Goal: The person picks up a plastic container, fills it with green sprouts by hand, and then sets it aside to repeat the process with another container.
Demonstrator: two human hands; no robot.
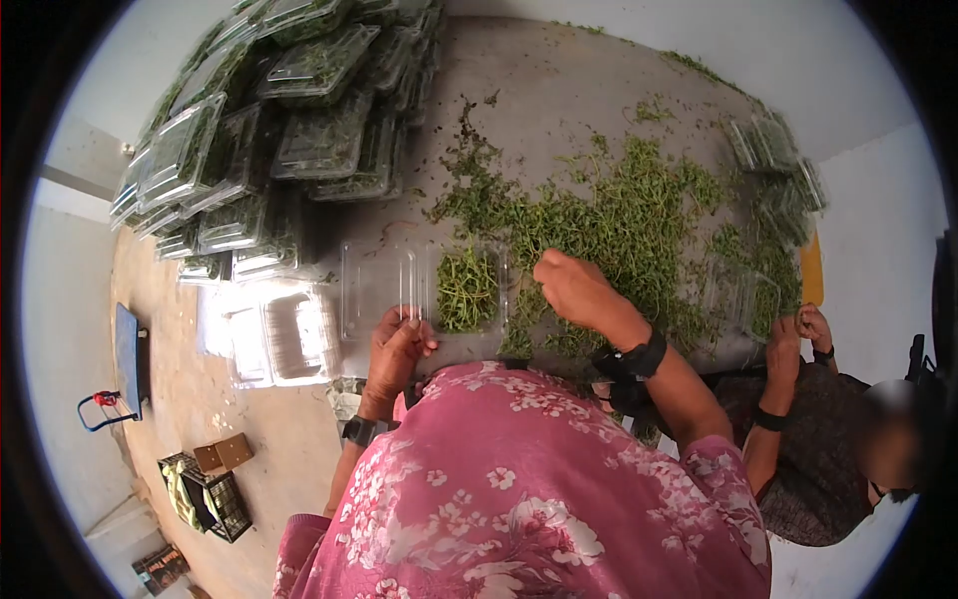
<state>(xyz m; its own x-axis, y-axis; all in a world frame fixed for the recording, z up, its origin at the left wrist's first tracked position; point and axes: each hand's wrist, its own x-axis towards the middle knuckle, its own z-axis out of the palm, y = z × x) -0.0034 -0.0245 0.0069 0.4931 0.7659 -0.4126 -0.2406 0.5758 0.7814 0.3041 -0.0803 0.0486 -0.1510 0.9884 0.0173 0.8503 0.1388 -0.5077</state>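
Note:
A clear plastic clamshell container (pixel 378 292) lies opened flat in front of me, its left half bare. Its right half holds a heap of green leafy sprigs (pixel 466 291). My left hand (pixel 401 344) grips the near edge of the clamshell around its middle fold, thumb on top. To the right of the container, my right hand (pixel 584 290) is over the near-left part of a wide loose pile of green sprigs (pixel 649 205). Its fingers are curled together, and I cannot see what they hold, if anything.
Filled clamshells (pixel 319 145) are stacked high at the back left. Below them stands a stack of nested clear containers (pixel 299 334). At the right, a co-worker's hands (pixel 790 334) are beside another clear container (pixel 743 298). More containers (pixel 773 150) stand at the far right.

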